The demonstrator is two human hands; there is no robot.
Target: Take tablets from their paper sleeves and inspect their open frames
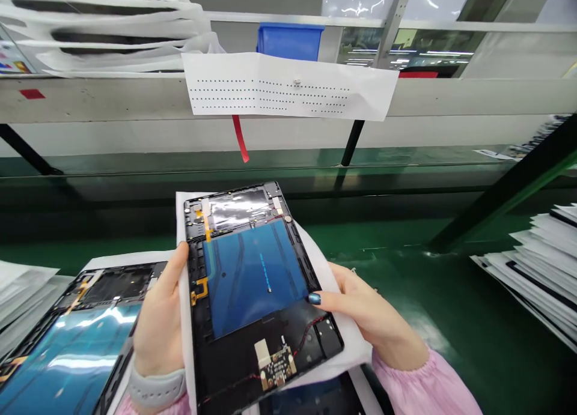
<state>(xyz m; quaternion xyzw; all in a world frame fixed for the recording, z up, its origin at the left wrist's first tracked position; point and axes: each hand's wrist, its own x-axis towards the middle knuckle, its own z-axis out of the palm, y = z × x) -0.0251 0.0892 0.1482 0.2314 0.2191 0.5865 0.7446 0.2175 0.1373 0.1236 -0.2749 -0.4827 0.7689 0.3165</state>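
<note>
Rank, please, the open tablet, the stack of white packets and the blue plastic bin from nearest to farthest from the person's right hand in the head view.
From the right hand:
1. Open tablet: touching it, to its left.
2. Stack of white packets: to its right, on the green bench.
3. Blue plastic bin: far ahead, on the shelf.

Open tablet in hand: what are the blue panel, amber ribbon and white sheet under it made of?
Blue panel: probably plastic film over a flat backing, glossy, going by the reflected sheen. Amber ribbon: likely polyimide flex, thin, flat and slightly shiny. White sheet: matte with soft creases, looks like paper or thin foam; can't tell which.
</note>
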